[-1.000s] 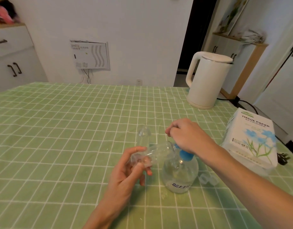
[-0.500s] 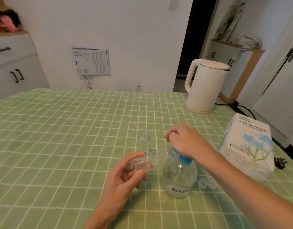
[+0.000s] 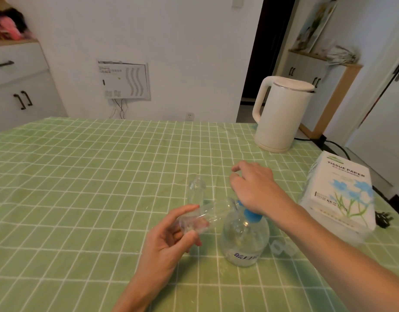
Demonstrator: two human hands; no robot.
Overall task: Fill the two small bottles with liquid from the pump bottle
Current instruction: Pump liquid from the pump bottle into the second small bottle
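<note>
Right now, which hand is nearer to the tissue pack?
Right. The right hand rests atop the pump bottle, just left of the tissue pack. The left hand holds a tilted small bottle farther left, beyond the pump bottle.

Grips a small clear plastic bottle point(image 3: 216, 212) in the left hand point(image 3: 167, 244). Holds the right hand point(image 3: 254, 188) palm down, fingers loosely curled.

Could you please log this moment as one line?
left hand: holds tilted small clear plastic bottle | right hand: rests on blue-topped clear pump bottle
</note>
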